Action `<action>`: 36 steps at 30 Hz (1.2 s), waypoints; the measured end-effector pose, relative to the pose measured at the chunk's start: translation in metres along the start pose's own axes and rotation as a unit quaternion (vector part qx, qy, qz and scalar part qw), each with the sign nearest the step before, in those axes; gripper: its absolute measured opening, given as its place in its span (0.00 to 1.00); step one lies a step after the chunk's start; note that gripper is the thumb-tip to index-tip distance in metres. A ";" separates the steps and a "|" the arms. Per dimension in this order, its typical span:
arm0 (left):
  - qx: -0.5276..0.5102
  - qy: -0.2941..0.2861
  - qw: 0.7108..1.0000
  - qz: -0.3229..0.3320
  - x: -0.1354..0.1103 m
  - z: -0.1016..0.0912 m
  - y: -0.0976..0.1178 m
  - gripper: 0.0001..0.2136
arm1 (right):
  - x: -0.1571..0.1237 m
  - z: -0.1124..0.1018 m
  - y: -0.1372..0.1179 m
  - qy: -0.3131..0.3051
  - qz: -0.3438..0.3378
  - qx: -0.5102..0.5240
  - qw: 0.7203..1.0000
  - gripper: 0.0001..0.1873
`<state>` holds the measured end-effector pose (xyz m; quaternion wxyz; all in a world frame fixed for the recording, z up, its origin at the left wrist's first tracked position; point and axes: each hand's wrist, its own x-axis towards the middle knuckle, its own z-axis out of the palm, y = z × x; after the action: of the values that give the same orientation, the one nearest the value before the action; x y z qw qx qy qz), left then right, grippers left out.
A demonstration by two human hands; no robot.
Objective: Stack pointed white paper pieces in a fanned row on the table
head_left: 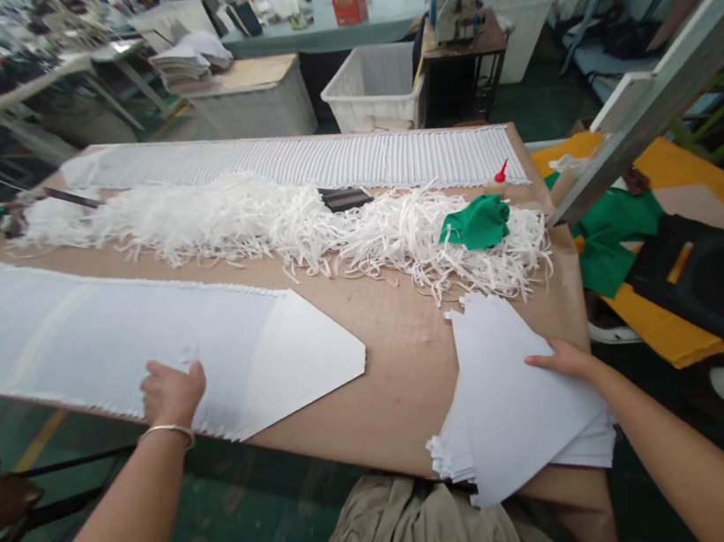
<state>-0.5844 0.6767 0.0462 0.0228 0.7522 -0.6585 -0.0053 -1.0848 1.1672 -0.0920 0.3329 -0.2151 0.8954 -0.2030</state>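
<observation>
My left hand rests knuckles-up on the near edge of a long row of overlapped white paper sheets whose last sheet ends in a point; its fingers are curled under against the paper. My right hand lies flat, fingers stretched out, on the right side of a stack of white pointed sheets that hangs over the front edge of the brown table. A bangle circles my left wrist.
A heap of white paper strips runs across the table's middle, with a green cloth, a dark flat tool and a red-capped glue bottle. Another overlapped sheet row lies at the back. White bins stand beyond.
</observation>
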 end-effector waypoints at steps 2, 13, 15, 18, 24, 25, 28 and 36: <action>-0.066 -0.107 0.990 0.069 -0.023 0.024 0.002 0.22 | -0.006 -0.002 -0.011 -0.030 0.021 0.005 0.999 0.29; -0.213 -0.409 0.811 0.359 -0.328 0.140 0.165 0.19 | -0.024 0.018 -0.029 -0.038 0.055 -0.141 0.988 0.33; -0.193 -0.412 0.821 0.345 -0.330 0.141 0.174 0.23 | -0.034 0.034 -0.026 -0.026 0.051 -0.152 0.987 0.37; -0.177 -0.436 0.820 0.325 -0.314 0.142 0.172 0.23 | -0.053 0.056 -0.022 0.003 0.074 -0.158 0.985 0.43; -0.218 -0.524 0.762 0.313 -0.307 0.133 0.140 0.24 | -0.094 0.084 -0.013 -0.089 0.034 0.144 0.985 0.35; -0.226 -0.533 0.754 0.311 -0.311 0.130 0.134 0.23 | -0.100 0.084 -0.012 -0.136 0.024 0.209 0.968 0.32; -0.262 -0.526 0.746 0.314 -0.324 0.115 0.119 0.26 | -0.117 0.073 -0.015 -0.192 -0.007 0.294 0.937 0.32; -0.385 -0.283 0.766 0.431 -0.330 0.024 0.096 0.23 | -0.172 0.004 -0.058 0.038 -0.219 0.168 0.960 0.26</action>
<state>-0.7243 0.9907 0.0185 0.1232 0.2823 -0.8326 -0.4603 -0.9498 1.2080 0.0216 0.2770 -0.3390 0.7916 -0.4262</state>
